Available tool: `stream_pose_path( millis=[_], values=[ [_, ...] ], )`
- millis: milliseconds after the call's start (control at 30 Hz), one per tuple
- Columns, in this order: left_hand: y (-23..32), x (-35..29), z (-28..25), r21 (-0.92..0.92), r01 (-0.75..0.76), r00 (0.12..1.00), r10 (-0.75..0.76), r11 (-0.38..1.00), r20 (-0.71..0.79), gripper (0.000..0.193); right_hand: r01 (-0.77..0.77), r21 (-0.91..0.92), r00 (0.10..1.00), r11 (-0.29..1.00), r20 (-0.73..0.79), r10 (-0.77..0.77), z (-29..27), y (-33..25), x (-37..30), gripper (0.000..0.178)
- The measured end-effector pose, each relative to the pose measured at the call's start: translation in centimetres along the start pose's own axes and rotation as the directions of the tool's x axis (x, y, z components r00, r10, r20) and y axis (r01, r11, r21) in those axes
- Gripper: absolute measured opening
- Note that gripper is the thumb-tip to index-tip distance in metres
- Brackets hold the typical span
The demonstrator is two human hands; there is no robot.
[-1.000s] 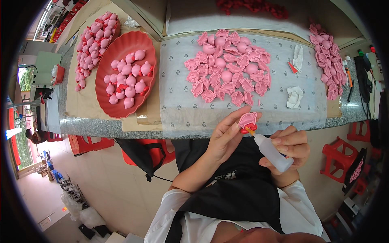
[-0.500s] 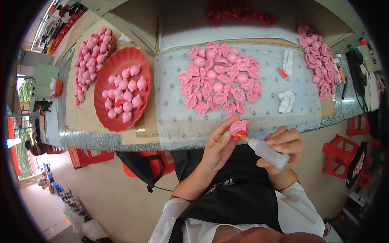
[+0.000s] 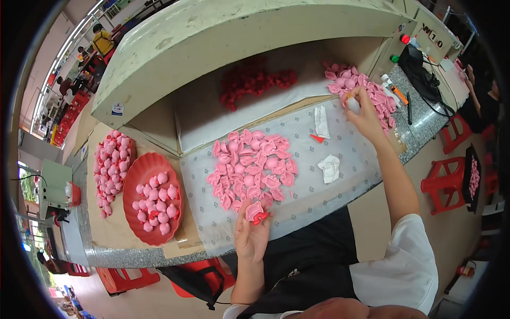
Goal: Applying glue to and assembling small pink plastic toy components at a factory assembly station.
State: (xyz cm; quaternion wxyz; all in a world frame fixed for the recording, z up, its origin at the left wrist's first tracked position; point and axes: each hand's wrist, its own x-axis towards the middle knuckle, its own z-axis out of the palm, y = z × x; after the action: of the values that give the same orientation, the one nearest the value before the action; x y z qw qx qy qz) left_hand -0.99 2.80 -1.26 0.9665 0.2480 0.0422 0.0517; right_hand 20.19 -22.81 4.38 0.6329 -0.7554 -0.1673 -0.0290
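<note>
The left hand (image 3: pixel 249 236) is near the front edge of the counter (image 3: pixel 127 259), its grip narrow around 1 hollow pink piece (image 3: pixel 255 210) with a red part (image 3: pixel 260 218) at its lower side. That piece is just in front of a spread-out pile of pink pieces (image 3: pixel 249 167) on a printed white sheet (image 3: pixel 350 151).

The right hand (image 3: pixel 366 114) is well apart, at the sheet's far right corner, its grip closed around a small whitish bottle (image 3: pixel 353 105). I cannot tell whether the bottle touches the counter. Just beside it is another pink heap (image 3: pixel 381 101).

Between the hands lie 2 crumpled tissues (image 3: pixel 329 169) and a red scrap (image 3: pixel 317 138). To the left, a red bowl (image 3: pixel 128 204) holds round pink pieces (image 3: pixel 154 204).
</note>
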Motion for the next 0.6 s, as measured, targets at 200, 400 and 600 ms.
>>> stream_pose_path(
  millis=[200, 400, 600],
  values=[
    [-0.3, -0.3, 0.5, 0.046, 0.034, 0.999, -0.033, 0.998, -0.02, 0.044, 0.209, -0.913, 0.972, 0.349, 0.155, -0.177, -0.6, 3.4, 5.1, 0.047],
    [-0.3, -0.8, 0.5, 0.044, 0.083, 0.996, -0.081, 0.996, -0.044, 0.044, 0.32, -0.822, 0.947, 0.471, 0.257, -0.194, -1.0, 2.0, 4.2, 0.03],
    [-0.5, -0.3, 0.6, -0.062, 0.039, 0.999, -0.038, 0.997, 0.023, 0.045, -0.011, -0.468, 0.979, 0.884, 0.174, 0.105, -0.4, 1.0, -3.8, 0.027]
  ],
)
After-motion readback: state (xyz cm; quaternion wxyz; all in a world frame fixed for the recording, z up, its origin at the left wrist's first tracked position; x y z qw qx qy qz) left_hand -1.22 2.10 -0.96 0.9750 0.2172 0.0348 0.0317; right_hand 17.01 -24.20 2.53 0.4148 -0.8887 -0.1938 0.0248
